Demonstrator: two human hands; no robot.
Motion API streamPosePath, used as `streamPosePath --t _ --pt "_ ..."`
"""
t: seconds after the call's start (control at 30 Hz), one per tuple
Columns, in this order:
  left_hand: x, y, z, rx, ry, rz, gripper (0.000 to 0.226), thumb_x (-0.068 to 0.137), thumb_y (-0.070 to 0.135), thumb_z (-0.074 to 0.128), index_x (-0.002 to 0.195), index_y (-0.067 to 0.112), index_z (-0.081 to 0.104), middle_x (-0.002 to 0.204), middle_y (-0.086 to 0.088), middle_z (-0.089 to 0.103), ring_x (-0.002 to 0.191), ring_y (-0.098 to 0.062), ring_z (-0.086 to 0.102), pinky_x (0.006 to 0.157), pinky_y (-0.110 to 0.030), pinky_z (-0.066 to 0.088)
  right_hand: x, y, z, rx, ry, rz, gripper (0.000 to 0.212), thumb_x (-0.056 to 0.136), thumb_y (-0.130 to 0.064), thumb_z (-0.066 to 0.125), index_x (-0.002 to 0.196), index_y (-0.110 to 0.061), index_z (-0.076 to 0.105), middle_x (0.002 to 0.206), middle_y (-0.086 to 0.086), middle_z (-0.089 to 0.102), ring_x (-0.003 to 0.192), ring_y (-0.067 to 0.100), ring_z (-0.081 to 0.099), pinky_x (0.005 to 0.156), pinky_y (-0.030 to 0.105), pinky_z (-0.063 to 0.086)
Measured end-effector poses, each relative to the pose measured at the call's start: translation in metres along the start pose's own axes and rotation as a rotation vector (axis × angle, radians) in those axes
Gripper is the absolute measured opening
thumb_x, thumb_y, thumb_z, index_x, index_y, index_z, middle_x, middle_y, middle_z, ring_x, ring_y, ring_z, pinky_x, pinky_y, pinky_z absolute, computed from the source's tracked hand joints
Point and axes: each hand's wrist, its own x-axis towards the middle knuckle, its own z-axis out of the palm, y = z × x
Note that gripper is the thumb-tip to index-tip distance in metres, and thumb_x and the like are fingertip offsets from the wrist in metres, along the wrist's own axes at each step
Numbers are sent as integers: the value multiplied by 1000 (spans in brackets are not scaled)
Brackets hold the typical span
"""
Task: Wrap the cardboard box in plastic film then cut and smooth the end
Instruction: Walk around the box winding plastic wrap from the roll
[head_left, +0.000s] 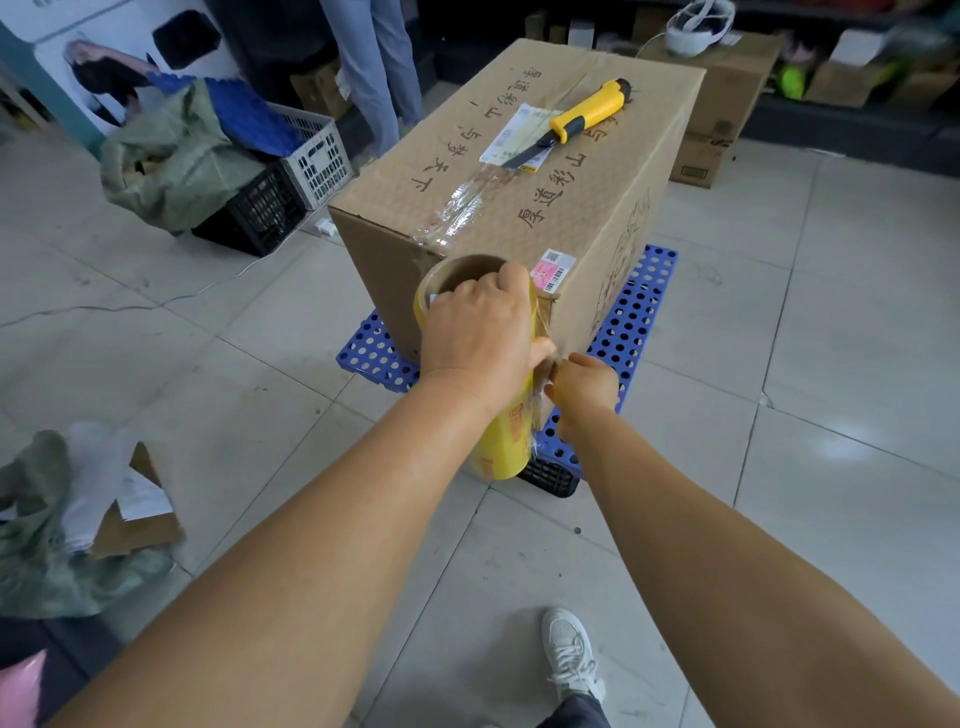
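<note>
A large cardboard box (519, 208) with handwritten characters stands on a blue perforated pallet (634, 312). A yellow-handled knife (576, 122) lies on top of the box. My left hand (478, 327) grips the upright yellow roll of plastic film (506, 441) at its top, against the box's near corner. My right hand (587, 389) pinches the loose end of the film beside the roll, at the box's corner edge. The film between roll and hand is thin and hard to make out.
A person's legs (384, 67) stand behind the box. Black and white crates (291, 176) with a green sack sit at the left. Paper and cardboard scraps (104, 509) lie on the floor near left. More boxes (722, 109) stand at the back right. My shoe (571, 654) is below.
</note>
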Motion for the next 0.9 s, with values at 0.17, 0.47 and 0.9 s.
streamPosePath --t 0.17,0.47,0.9 --pt "-1 -2 -8 16 -73 38 54 81 46 61 113 9 40 114 -9 59 104 -29 56 80 -38 41 -12 -4 -8 36 -90 -123 40 93 -3 52 130 -18 54 122 -4 61 108 15 60 95 33 51" --pt "-5 -14 -27 17 -230 164 56 79 39 67 119 11 40 117 -8 58 110 -28 53 89 -37 38 -51 -17 -36 -35 -396 -376 29 85 6 58 86 -21 49 95 -11 61 84 4 60 58 10 48" --pt "-6 -37 -36 101 -313 309 47 83 44 61 117 19 40 102 -3 63 101 -30 51 77 -34 38 -33 -35 -21 -19 -111 -391 25 94 -22 59 69 -26 55 73 -3 63 74 18 58 68 35 48"
